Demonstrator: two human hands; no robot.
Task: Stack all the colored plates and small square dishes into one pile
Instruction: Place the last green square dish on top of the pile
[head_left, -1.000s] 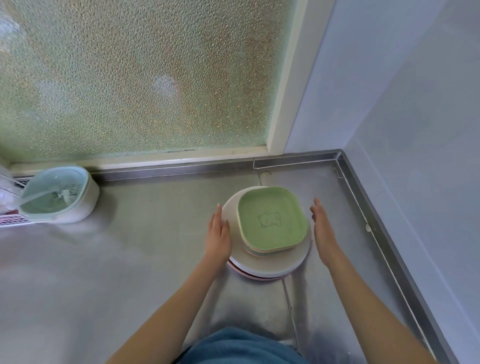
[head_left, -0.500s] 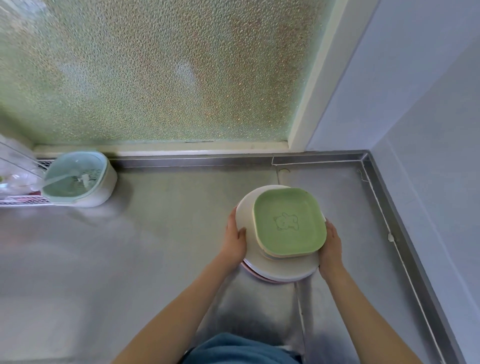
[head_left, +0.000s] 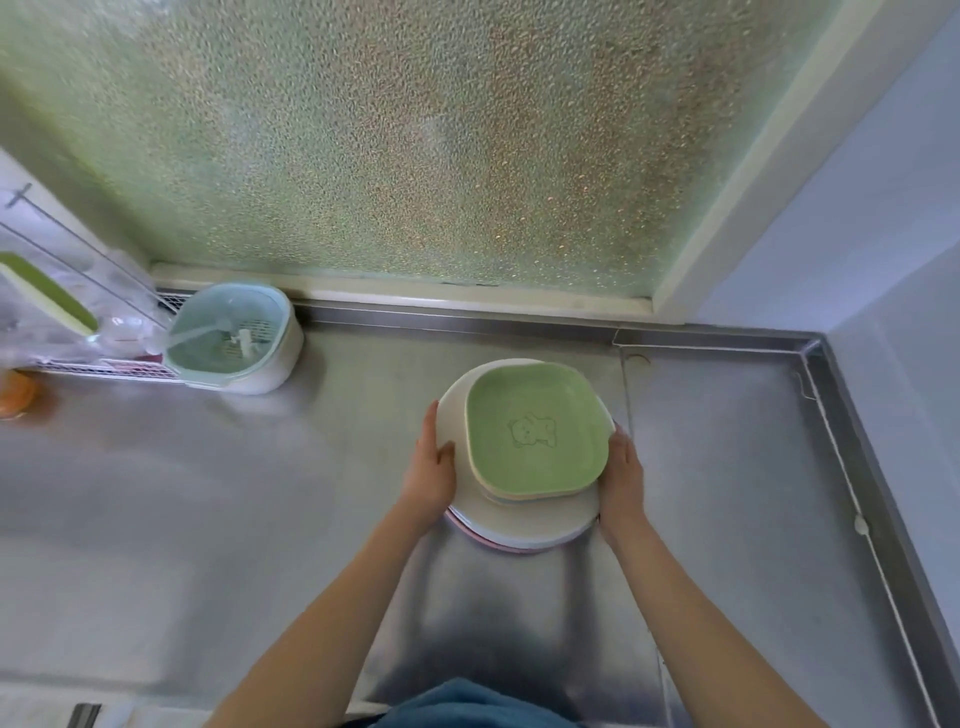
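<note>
One pile of dishes stands on the steel counter, right of centre. On top lies a green square dish (head_left: 535, 441) with a small bear drawing. Under it show thin edges of other square dishes, then a cream round plate (head_left: 540, 522) and a pink plate rim (head_left: 498, 545) at the bottom. My left hand (head_left: 431, 475) grips the pile's left side, thumb on the cream rim. My right hand (head_left: 623, 478) grips the right side. I cannot tell whether the pile rests on the counter or is raised.
A pale blue and white drainer basket (head_left: 234, 340) stands at the back left, beside a wire rack (head_left: 78, 317) with clear items. The counter's raised steel rim (head_left: 841, 426) runs along the right. A frosted window (head_left: 415, 156) is behind.
Both hands closed in from beside the pile and took hold of its sides. The camera view shifted so more of the left rack shows.
</note>
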